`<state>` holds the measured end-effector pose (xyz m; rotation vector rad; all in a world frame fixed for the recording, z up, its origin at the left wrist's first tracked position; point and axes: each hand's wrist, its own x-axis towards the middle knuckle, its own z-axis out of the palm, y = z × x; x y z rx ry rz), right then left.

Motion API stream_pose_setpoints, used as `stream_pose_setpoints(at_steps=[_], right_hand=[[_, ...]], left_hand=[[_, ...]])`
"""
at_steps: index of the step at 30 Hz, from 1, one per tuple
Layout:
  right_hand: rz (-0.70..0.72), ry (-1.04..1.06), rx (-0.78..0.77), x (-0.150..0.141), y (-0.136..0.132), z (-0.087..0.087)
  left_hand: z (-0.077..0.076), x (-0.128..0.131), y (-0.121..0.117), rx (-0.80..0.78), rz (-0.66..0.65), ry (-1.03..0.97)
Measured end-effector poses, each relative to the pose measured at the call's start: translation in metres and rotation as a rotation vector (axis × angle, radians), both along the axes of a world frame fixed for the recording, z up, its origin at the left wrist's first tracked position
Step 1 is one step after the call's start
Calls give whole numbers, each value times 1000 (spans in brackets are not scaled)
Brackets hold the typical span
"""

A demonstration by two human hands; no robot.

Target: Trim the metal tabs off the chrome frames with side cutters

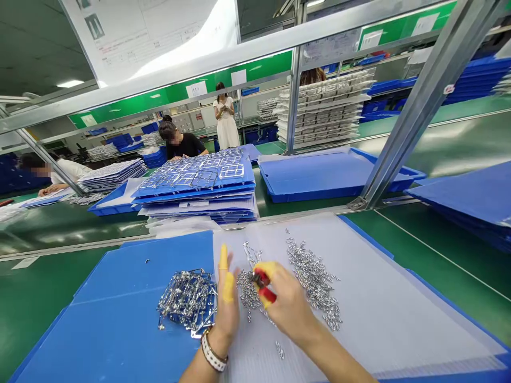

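A small red-handled cutter (264,286) sits in the right hand (288,307), which is clenched around it, the red grips showing between yellow finger cots. Its tip points left toward a loose scatter of small cut metal pieces (248,291) lying on the white corrugated sheet (399,319), directly between the two hands. The left hand (227,306) is just left of the cutter, flat and released, fingers stretched upward with yellow cots on two of them and a beaded band at the wrist; it holds nothing and its edge rests by the scatter. Just left of that hand, a tangled heap of uncut metal frames (187,299) lies on the blue corrugated board (120,319), close to the seam where blue meets white. To the right of the right hand, a longer band of cut metal pieces (315,279) runs from far to near across the white sheet.

Farther off, past an aluminium rail, a stack of blue trays topped with metal frames (203,175) stands on the green table (40,298), with an empty-looking blue tray (331,178) to its right. Two seated people work at the far left, and a third stands farther back.
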<state>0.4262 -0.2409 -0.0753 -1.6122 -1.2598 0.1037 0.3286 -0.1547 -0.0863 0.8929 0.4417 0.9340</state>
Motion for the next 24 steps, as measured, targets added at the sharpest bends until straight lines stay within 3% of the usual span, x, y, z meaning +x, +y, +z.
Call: stream_pose_setpoints(at_steps=[3, 6, 10, 14, 16, 24], right_hand=[[170, -438, -4, -15, -2, -11], [221, -546, -74, -27, -6, -19], [193, -445, -194, -24, -14, -10], [-71, -443, -457, -10, -11, 4], [-131, -473, -591, -6, -6, 7], [-124, -455, -756, -6, 2, 17]], left_hand=[[-1, 3, 13, -381, -315, -66], [0, 4, 19, -505, -510, -115], [0, 6, 16, -522, -482, -112], [-6, 9, 10, -522, -397, -57], [-9, 9, 7, -487, -364, -29], [-10, 9, 4, -343, -299, 52]])
